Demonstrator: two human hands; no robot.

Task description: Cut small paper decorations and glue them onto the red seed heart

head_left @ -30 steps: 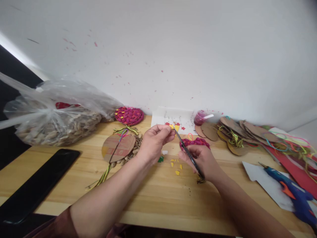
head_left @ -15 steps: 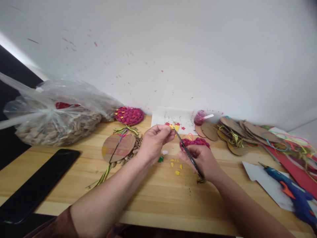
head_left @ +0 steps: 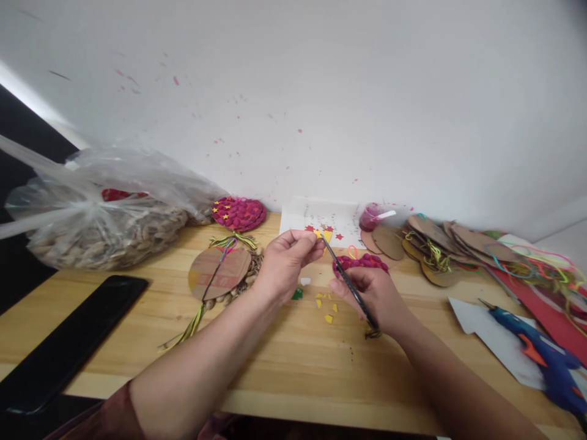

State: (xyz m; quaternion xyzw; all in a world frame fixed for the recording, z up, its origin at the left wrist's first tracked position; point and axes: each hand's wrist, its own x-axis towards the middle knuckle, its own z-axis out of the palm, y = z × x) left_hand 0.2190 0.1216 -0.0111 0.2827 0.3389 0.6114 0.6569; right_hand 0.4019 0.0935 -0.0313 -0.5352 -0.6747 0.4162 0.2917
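Observation:
My left hand [head_left: 291,260] is closed in a pinch on a small yellow paper piece [head_left: 326,236], whose lower part shows beyond the fingertips. Dark scissors [head_left: 349,282], seen edge-on, are gripped in my right hand [head_left: 373,296], and their tips meet the yellow piece beside my left fingers. Below lie several yellow scraps [head_left: 329,319], a green scrap [head_left: 298,294] and a white scrap [head_left: 306,282]. Behind the hands, red stars [head_left: 339,236] rest on a white sheet [head_left: 293,214]. A magenta bumpy piece with a cord loop [head_left: 362,263] is partly hidden by my right hand.
At left are a clear bag of shells [head_left: 114,232], a black phone-like slab [head_left: 77,342] and a cardboard disc with cords [head_left: 220,272]. A magenta disc with yellow stars [head_left: 241,214] leans at the wall. Rightward are a purple cup [head_left: 370,218], cardboard shapes [head_left: 435,238] and a blue glue gun [head_left: 536,348].
Both hands stay nearly in place. The scissors are still at the yellow piece, with at most a very slight shift of the tips.

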